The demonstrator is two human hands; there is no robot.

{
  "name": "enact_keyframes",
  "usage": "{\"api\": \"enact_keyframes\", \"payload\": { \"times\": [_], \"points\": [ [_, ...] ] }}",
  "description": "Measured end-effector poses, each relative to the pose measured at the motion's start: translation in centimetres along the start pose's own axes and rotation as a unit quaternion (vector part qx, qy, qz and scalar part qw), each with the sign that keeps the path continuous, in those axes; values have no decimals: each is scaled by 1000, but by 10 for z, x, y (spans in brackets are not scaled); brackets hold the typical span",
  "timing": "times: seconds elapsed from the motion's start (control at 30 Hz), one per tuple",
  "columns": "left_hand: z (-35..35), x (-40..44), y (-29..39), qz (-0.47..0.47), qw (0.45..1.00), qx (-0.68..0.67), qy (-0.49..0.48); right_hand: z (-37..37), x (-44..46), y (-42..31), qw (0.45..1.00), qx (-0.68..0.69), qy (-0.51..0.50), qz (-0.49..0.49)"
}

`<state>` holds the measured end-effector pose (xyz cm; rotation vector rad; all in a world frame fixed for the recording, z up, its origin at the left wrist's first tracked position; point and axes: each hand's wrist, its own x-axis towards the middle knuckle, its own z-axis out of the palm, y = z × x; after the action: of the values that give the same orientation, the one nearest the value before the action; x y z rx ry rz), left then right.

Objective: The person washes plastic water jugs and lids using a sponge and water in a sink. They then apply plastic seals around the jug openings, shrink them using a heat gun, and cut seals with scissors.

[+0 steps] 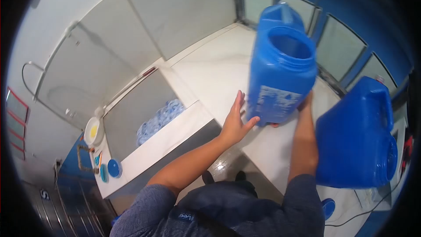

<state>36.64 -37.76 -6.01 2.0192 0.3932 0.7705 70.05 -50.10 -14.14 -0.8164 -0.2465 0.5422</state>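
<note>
A large blue jerrycan point(280, 77) stands on the white counter with its wide round mouth uncovered and a worn white label on the side facing me. My left hand point(237, 120) is at its left lower edge, fingers spread and palm turned toward the can. On the can's right side is my right hand point(305, 103), mostly hidden behind the can, so its fingers do not show clearly. A second blue jerrycan point(351, 136) lies to the right of my right forearm, its open mouth facing right.
Blue patterned cloth point(160, 120) sits in a recessed basin point(131, 105) on the left. Round blue lids point(115, 168), small tools and a white bowl point(93, 131) are at the far left. Another blue lid point(328, 208) and a black cable point(351, 219) are at the lower right.
</note>
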Motion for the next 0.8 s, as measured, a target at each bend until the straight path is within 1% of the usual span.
{"api": "enact_keyframes", "payload": {
  "times": [0.03, 0.07, 0.1, 0.17, 0.2, 0.23, 0.27, 0.3, 0.37, 0.4, 0.43, 0.47, 0.5, 0.53, 0.57, 0.6, 0.63, 0.67, 0.7, 0.73, 0.77, 0.8],
  "points": [
    [-15, -16, -11, -26, 998, -54, -27, -29, 8, 9, 998, -15, 62, -6],
    [-32, -38, -20, -76, 993, -95, -4, -78, 17, 27, 992, -13, 116, -39],
    [-57, -61, -30, -91, 992, -87, 19, -28, -37, 3, 985, -111, 117, -63],
    [-118, -112, -47, -163, 984, -59, -31, -40, -80, 11, 961, -207, 166, -79],
    [-150, -135, -53, -208, 978, 7, -7, -48, -101, 15, 944, -254, 192, -84],
    [-182, -161, -57, -258, 964, 69, 14, -26, -133, 16, 922, -341, 171, -68],
    [-211, -185, -61, -292, 950, 78, 81, -20, -160, 33, 889, -421, 148, -101],
    [-242, -214, -78, -332, 930, 112, 108, -9, -187, 50, 876, -456, 128, -89],
    [-304, -268, -98, -301, 911, 213, 183, 12, -229, 95, 857, -509, 40, -68],
    [-337, -288, -95, -288, 902, 235, 222, 40, -248, 122, 868, -496, 5, -34],
    [-368, -309, -106, -293, 884, 255, 261, 67, -262, 152, 877, -479, -23, -4],
    [-402, -335, -115, -303, 867, 308, 247, 90, -266, 180, 788, -590, -134, -112],
    [-428, -352, -117, -317, 863, 302, 252, 142, -278, 205, 811, -562, -161, -28],
    [-451, -364, -113, -341, 815, 398, 248, 179, -282, 231, 782, -586, -211, -21],
    [-470, -375, -114, -359, 758, 490, 238, 240, -294, 257, 807, -530, -258, -16],
    [-483, -385, -119, -366, 757, 486, 240, 269, -292, 285, 766, -567, -303, -24],
    [-492, -392, -124, -409, 742, 483, 220, 325, -303, 304, 752, -560, -346, 0],
    [-501, -396, -128, -449, 727, 480, 200, 358, -305, 334, 739, -534, -410, -1],
    [-510, -400, -131, -452, 726, 477, 200, 404, -318, 352, 697, -541, -469, -32],
    [-515, -402, -133, -459, 744, 455, 170, 448, -332, 367, 672, -532, -514, -4],
    [-521, -399, -135, -463, 761, 434, 139, 471, -345, 395, 700, -459, -546, 3],
    [-527, -386, -125, -453, 780, 411, 135, 500, -357, 409, 652, -484, -583, 29]
  ]
}}
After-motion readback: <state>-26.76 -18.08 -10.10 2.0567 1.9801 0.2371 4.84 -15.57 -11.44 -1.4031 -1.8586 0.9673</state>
